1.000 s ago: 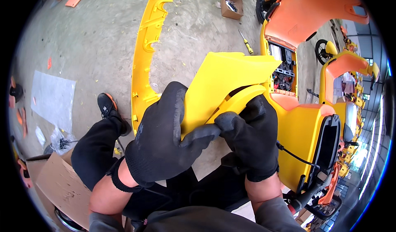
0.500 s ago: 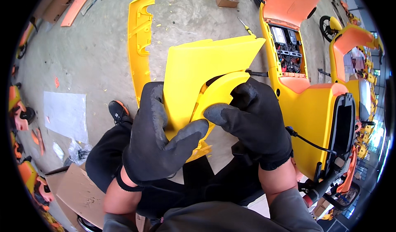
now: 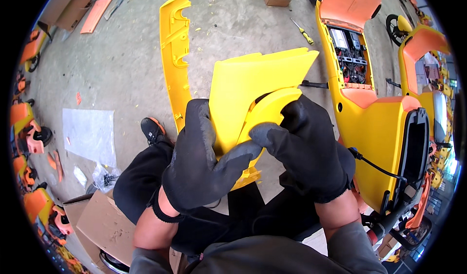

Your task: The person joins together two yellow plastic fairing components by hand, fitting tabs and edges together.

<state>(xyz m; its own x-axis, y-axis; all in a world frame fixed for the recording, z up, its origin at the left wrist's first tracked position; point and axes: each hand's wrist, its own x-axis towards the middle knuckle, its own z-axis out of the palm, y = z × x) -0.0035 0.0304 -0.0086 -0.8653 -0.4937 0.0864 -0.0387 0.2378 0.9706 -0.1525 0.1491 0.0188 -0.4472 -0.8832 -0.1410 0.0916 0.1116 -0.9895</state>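
Yellow panel (image 3: 258,77) held left of scooter (image 3: 374,142)

The panel is gripped by the bent fingers of the left hand (image 3: 194,164); its adjoining curved strip (image 3: 269,109) is pinched by those of the right hand (image 3: 311,152). A crack could be caused by uneven thumb pressure. The panel's long axis is slanted, its pointed tip aimed toward the scooter's far end.

The broad yellow panel (image 3: 250,82) and curved yellow piece (image 3: 270,107) look like smooth plastic with a soft sheen. Matt black knit gloves cover the left hand (image 3: 197,162) and right hand (image 3: 311,150), the fingers scuffed grey. At left, a translucent plastic sheet (image 3: 90,135) shines faintly on matt concrete floor (image 3: 131,74); nearer lies dull brown cardboard (image 3: 107,225).
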